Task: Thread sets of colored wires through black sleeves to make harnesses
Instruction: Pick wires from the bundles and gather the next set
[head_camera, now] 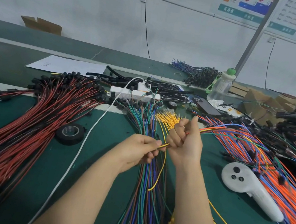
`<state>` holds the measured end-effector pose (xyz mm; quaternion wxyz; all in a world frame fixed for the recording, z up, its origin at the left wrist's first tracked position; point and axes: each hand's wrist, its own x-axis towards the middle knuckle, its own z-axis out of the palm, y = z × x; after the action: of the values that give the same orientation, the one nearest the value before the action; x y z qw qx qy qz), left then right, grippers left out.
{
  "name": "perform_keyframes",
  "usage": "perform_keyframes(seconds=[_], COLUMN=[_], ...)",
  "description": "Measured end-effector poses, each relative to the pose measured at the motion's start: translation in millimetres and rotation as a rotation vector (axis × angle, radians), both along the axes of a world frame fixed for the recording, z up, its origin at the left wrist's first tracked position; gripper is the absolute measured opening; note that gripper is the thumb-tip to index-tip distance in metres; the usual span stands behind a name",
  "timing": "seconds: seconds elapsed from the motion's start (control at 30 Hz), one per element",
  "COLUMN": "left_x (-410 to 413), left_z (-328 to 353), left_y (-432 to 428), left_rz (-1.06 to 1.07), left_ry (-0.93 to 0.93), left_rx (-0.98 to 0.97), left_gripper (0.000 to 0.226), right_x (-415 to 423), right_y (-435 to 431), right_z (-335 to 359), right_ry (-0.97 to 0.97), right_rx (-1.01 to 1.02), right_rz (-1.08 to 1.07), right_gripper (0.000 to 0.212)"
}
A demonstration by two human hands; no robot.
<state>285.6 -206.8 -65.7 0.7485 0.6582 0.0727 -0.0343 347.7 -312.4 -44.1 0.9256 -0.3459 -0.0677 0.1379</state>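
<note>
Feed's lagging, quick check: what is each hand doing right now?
Left hand: pinches the black sleeve.
Right hand: grips the wire set.

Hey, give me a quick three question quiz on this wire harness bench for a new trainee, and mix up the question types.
1. True or false: the black tape roll lies left of the white cable.
2. What does the right hand hold? A. colored wires B. scissors C. pliers
3. Fill in: the wire hanging below the black sleeve pinched by the left hand is ___.
Key: 1 true; 2 A; 3 yellow.
</note>
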Motion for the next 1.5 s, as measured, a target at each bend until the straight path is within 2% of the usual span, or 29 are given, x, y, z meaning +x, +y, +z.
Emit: perform_keyframes(seconds=[0.07, 0.13, 0.27, 0.37, 0.5, 0.63, 0.7, 0.9, 1.1, 1.2, 1.33, 1.5], left_x=[0.8, 1.5, 0.7, -1.1, 0.4, 0.8, 0.1, -0.7, 0.8, 3.9, 9.1, 13.0], left_z=[-1.1, -2.3, -2.0, -0.3, 0.4, -1.8, -1.7, 1.2, -2.8, -3.8, 3.0, 4.4], left_y=[-1.2, -3.7, -2.5, -1.2, -4.0, -5.5, -6.7, 1.1, 0.9, 1.4, -6.5, -15.1], left_rz=[0.040, 0.079, 0.141, 0.065, 0.057, 0.146, 0.174, 0.096, 0.071, 0.185, 0.278, 0.417], left_ry=[-0.049, -0.091, -0.107, -0.157, -0.284, -0.405, -0.441, -0.388, -0.217, -0.133, -0.098, -0.121], left_rx=[0.167, 0.247, 0.091, 0.081, 0.286, 0.621, 0.649, 0.333, 0.060, -0.098, -0.516, -0.579], left_gripper=[0.024, 0.021, 0.013, 0.006, 0.012, 0.027, 0.031, 0.028, 0.023, 0.036, 0.048, 0.049], right_x=[1.9, 3.1, 3.7, 3.7, 3.6, 5.1, 5.8, 8.0, 4.5, 3.7, -3.8, -10.4], right_y=[-1.7, -2.1, -2.5, -3.9, -4.1, -5.1, -6.6, -8.0, -1.0, 1.3, 17.9, 33.5], right_z=[-1.9, -3.2, -3.0, -2.8, -2.1, -2.9, -4.1, -5.4, -6.7, -5.5, -6.3, -11.1], right_ry=[-0.019, -0.032, -0.009, 0.025, 0.068, 0.121, 0.137, 0.178, 0.156, 0.149, 0.107, 0.094], right_rx=[-0.106, -0.173, -0.087, 0.035, 0.149, 0.220, 0.262, 0.338, 0.248, 0.245, 0.181, 0.106], right_rz=[0.000, -0.018, -0.116, -0.189, -0.214, -0.193, -0.154, 0.055, 0.056, 0.020, 0.052, 0.088], right_gripper=[0.050, 0.051, 0.051, 0.051, 0.051, 0.051, 0.050, 0.042, 0.046, 0.049, 0.055, 0.059])
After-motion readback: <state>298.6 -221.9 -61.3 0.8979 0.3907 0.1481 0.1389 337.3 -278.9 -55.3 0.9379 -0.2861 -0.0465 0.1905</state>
